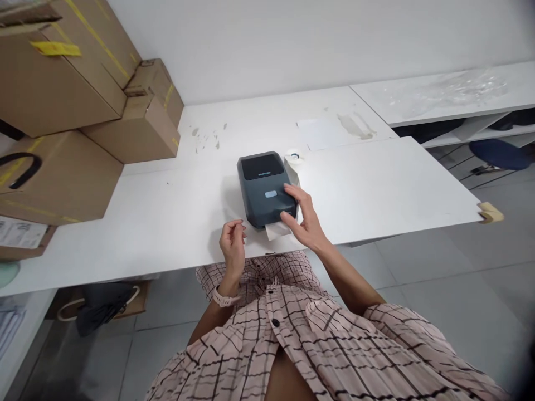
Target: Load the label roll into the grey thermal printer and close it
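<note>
In the head view, a right hand [307,223] lays spread fingers, ungripping, on the dark label printer [261,195] standing near the white table's [175,217] edge, a paper strip [276,231] protruding; the left hand [233,242] curls beside it, its grip unclear.

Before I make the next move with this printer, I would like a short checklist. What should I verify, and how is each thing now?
1. Printer fully on the table: ok, nothing overhangs the front edge.
2. Printer top closed: ok, no gap shows.
3. Paper strip out at the front: ok, its white end shows.
4. Left hand clear of the strip: ok, it is beside the printer's front left corner.
5. Right hand off the printer: not ok, its fingers rest on the right side.
6. White roll feeding the printer: cannot tell; it is by the back right corner.
</note>
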`<state>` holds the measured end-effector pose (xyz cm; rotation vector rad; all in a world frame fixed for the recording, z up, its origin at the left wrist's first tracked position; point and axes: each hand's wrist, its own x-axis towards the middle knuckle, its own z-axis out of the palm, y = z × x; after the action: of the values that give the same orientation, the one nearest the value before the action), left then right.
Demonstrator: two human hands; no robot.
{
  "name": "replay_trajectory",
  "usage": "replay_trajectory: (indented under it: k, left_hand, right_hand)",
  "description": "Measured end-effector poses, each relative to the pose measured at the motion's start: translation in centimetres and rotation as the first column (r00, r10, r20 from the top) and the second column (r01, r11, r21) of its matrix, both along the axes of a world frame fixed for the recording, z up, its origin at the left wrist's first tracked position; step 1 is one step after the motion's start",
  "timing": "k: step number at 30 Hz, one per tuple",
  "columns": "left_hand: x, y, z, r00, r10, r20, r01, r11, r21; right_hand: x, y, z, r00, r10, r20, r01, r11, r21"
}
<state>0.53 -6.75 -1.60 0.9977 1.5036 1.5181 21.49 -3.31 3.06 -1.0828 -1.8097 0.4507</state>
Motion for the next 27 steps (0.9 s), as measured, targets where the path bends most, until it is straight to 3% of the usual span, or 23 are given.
replay_trajectory:
  k: [5,9,16,23,27]
  left_hand:
    - [-1.9,1.9,-0.6,0.999,0.017,-0.039,-0.018,0.999,-0.037]
    - [-1.7,5.5,0.1,0.996,-0.074,-0.047,0.072,0.997,-0.039]
    - [0.5,11.8,1.3,0.952,-0.256,-0.17,0.243,0.966,-0.092]
    - [0.8,12.8,1.4,0.936,-0.231,-0.265,0.204,0.971,-0.124]
    - [0.9,12.6,1.5,0.938,-0.218,-0.268,0.189,0.973,-0.131]
  right_hand:
    - [1.7,1.9,1.6,0.991,0.098,-0.094,-0.102,0.994,-0.035]
    - [1.4,5.1,3.9,0.985,0.158,-0.067,-0.155,0.987,0.036]
    - [-1.0,10.5,6.7,0.996,0.085,-0.036,-0.078,0.985,0.157]
    - [-2.8,19.7,9.8,0.996,-0.054,0.066,0.038,0.974,0.222]
    - [-3.3,20.3,10.0,0.984,-0.129,0.124,0.078,0.932,0.353]
